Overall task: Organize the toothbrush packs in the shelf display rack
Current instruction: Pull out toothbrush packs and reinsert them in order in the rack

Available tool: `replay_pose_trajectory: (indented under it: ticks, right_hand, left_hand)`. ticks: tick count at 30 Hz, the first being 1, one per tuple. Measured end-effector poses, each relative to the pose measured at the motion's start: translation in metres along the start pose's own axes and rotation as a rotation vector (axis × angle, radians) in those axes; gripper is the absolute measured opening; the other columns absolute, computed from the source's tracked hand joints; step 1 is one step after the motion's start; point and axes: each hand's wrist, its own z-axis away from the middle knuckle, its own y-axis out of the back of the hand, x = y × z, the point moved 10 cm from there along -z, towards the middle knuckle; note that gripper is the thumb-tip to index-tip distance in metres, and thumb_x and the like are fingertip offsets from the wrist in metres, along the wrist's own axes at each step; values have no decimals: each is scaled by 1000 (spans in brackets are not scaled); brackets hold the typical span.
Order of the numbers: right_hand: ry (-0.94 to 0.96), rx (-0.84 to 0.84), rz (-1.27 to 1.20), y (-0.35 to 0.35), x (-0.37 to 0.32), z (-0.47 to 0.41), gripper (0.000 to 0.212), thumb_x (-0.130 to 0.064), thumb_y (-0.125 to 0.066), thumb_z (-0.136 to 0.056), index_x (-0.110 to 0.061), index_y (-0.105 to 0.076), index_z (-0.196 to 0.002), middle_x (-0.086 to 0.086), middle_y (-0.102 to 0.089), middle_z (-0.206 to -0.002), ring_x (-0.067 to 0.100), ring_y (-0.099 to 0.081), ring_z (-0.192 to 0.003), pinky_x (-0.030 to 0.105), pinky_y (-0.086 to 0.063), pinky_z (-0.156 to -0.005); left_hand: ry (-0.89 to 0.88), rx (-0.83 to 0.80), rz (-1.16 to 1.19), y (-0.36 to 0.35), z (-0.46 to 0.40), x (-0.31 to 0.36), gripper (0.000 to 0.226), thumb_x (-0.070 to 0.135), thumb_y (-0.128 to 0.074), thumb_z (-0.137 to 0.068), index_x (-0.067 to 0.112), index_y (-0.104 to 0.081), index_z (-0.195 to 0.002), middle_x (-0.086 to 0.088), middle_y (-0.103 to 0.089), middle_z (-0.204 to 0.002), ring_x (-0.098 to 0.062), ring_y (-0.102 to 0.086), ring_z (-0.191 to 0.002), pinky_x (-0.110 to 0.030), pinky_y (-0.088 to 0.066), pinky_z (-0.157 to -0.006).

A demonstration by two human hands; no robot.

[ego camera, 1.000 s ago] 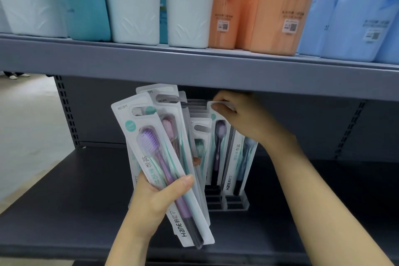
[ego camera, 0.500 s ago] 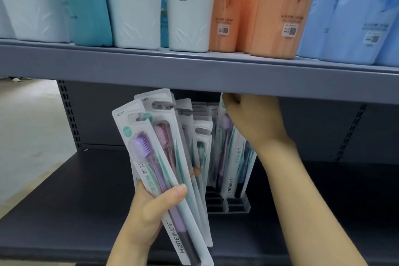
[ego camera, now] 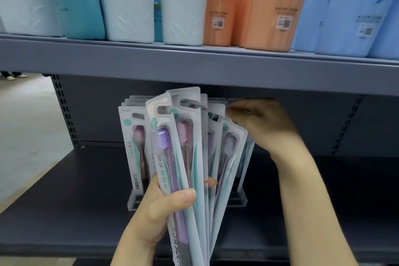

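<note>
My left hand [ego camera: 159, 207], forearm raised, grips a fanned bundle of white-carded toothbrush packs [ego camera: 181, 157], thumb clamped across the front. My right hand [ego camera: 259, 123], wrist bent, pinches pack tops standing in the clear acrylic display rack [ego camera: 239, 200] on the dark grey lower shelf [ego camera: 75, 201].

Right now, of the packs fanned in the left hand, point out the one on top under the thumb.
The purple-brush pack, frontmost in the fan, pressed by the thumb of the left hand. The pink-brush pack sits behind it.
</note>
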Motion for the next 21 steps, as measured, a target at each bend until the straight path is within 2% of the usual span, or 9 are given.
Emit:
replay_pose_trajectory:
  ticks: [2, 5, 8, 10, 12, 14, 17, 19, 21]
  right_hand:
    - [7, -5, -10, -5, 0, 0, 13, -16, -63, -85, -23, -74, -82, -26, -66, -71, -5, -63, -78, 13, -46, -78]
    - [18, -41, -13, -16, -2, 3, 12, -20, -63, -87, -23, -74, -89, -15, -72, -87, 0, -64, -88, 12, -45, -77]
    - [-7, -74, -11, -25, -4, 7, 17, -26, -58, -90, -16, -72, -91, -2, -72, -90, 11, -64, -85, 20, -43, -70]
    - [8, -105, -31, -31, -9, 10, 18, -28, -56, -91, -19, -72, -88, -12, -71, -81, 4, -63, -76, 16, -41, -65]
    - [27, -122, -69, -34, -15, 12, 23, -29, -55, -92, -19, -68, -76, -19, -59, -55, -5, -52, -53, 8, -34, -54]
    - [-10, -63, -140, -31, -12, 11, 38, -36, -47, -95, -13, -54, -65, -10, -48, -50, 2, -40, -45, 14, -31, -49]
    - [-31, 104, -186, -12, -7, 6, 39, -43, -31, -98, -24, -62, -85, -13, -61, -68, -5, -53, -56, 9, -39, -59]
    - [89, 207, -30, 2, -14, 1, 32, -30, -36, -99, -14, -62, -89, -4, -65, -74, -4, -59, -66, 12, -42, -62]
    - [208, 258, 213, 7, -19, -8, 23, -21, -44, -96, -8, -60, -85, 3, -62, -71, 14, -58, -66, 27, -40, -60]
  left_hand:
    - [-7, -30, 3, -4, 0, 1, 55, 57, -86, -40, 26, -77, -85, -10, -75, -84, -23, -72, -84, -30, -56, -71]
    - [-7, -54, -17, -7, 1, 2, 54, 58, -85, -42, 26, -77, -85, -9, -75, -85, -21, -72, -85, -29, -56, -73]
    - [3, -55, -23, -6, -1, 2, 56, 58, -86, -42, 26, -77, -87, -9, -76, -86, -22, -72, -87, -28, -56, -74]
    - [-21, -62, -55, -7, -1, 5, 54, 59, -83, -44, 30, -76, -88, -7, -76, -87, -21, -72, -88, -27, -55, -75]
    - [-41, -37, -55, -4, -2, 7, 54, 60, -83, -43, 31, -76, -88, -8, -75, -86, -22, -72, -87, -27, -55, -74]
    - [-67, 10, -44, 2, -1, 9, 57, 60, -84, -40, 26, -76, -85, -10, -75, -84, -22, -72, -84, -27, -56, -70]
    - [-95, 122, -1, 20, 0, 12, 68, 58, -87, -34, 16, -75, -86, -15, -74, -82, -26, -72, -79, -31, -57, -64]
    - [-107, 170, 10, 29, 2, 15, 65, 58, -88, -31, 22, -76, -84, -14, -74, -81, -25, -73, -78, -31, -58, -63]
    - [-112, 189, 6, 35, 4, 18, 62, 59, -87, -30, 25, -77, -81, -13, -74, -80, -24, -73, -78, -31, -58, -63]
